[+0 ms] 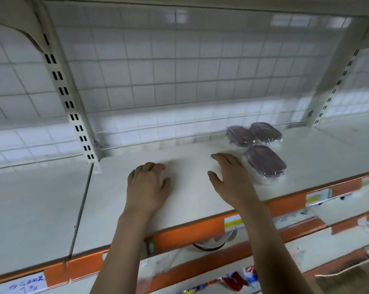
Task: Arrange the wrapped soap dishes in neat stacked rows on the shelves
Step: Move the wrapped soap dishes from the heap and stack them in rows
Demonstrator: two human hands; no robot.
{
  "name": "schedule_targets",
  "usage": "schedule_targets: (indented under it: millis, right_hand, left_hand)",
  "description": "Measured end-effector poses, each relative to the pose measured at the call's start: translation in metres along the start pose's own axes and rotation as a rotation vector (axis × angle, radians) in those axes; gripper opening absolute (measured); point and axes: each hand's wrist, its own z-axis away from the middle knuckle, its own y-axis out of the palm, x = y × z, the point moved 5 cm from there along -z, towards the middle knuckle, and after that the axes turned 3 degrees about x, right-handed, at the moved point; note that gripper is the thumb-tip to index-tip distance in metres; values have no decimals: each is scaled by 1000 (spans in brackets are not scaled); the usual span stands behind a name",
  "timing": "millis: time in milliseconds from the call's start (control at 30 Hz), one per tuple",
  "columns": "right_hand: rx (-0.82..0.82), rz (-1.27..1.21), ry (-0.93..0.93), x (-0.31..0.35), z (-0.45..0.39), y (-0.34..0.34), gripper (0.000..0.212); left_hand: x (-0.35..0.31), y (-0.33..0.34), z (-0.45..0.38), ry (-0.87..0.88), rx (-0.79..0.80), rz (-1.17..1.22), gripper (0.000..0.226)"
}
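Observation:
Three wrapped soap dishes, purple-lidded in clear film, lie on the white shelf. Two sit side by side at the back, one on the left and one on the right. The third lies in front of them. My left hand hovers over the bare shelf with fingers loosely curled, holding nothing. My right hand is spread with straight fingers just left of the front dish, not touching it.
An orange price strip edges the shelf front. A slotted upright and a wire grid back stand behind. Below, a lower shelf carries a wrapped bowl and colourful packets.

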Motion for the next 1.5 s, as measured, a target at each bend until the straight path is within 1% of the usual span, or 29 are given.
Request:
schedule_targets:
  millis: [133, 333, 433, 500, 567, 633, 700, 767, 800, 833, 933, 1033, 1133, 1233, 1267, 1333, 1400, 1500]
  right_hand:
    - [-7, 24, 8, -65, -19, -31, 42]
    - [47, 107, -83, -160, -65, -77, 38]
    - [71, 134, -121, -205, -94, -91, 38]
    - [149, 143, -103, -217, -106, -80, 42]
    - [233, 148, -91, -240, -120, -76, 48]
    - [328, 183, -75, -261, -130, -67, 56]
    - [408, 212, -69, -279, -134, -57, 64]
    - [438, 198, -83, -292, -136, -49, 69]
    - [440, 190, -82, -298, -138, -46, 69]
    - [443, 183, -76, -302, -139, -44, 69]
    - [449, 167, -101, -306, -146, -39, 69]
    - [473, 129, -140, -306, -148, -30, 76]
    - [410, 103, -158, -305, -150, -22, 72]
    - [371, 73, -156, -305, -152, -17, 75]
    - [352, 49, -143, -305, -152, -18, 75]
    - [285, -11, -110, -302, -153, -27, 73]
    - [204, -69, -111, -292, -153, -45, 72]
    - [77, -136, -230, -259, -143, -72, 66]
  left_hand:
    - [-59, 29, -30, 27, 41, -17, 41]
    - [-160, 61, -103, 62, 76, -8, 43]
    - [-206, 83, -142, 35, 143, -1, 45]
    - [-209, 100, -158, -11, 238, 9, 48]
    - [-226, 122, -177, -42, 315, -54, 58]
    - [-235, 138, -189, -119, 369, -87, 67]
    - [-236, 153, -196, -188, 409, -72, 67]
    - [-237, 162, -199, -183, 430, -79, 55]
    - [-234, 169, -204, -210, 441, -67, 54]
    - [-235, 170, -204, -226, 444, -52, 56]
    - [-238, 175, -210, -262, 429, -34, 75]
    - [-237, 179, -212, -267, 397, -49, 76]
    - [-238, 180, -214, -241, 415, -21, 77]
    - [-239, 180, -210, -198, 455, -3, 75]
    - [-238, 179, -210, -194, 465, 24, 73]
    - [-236, 173, -206, -160, 458, 48, 59]
    - [-236, 163, -201, -104, 412, 58, 48]
    - [-232, 133, -187, -58, 241, 102, 37]
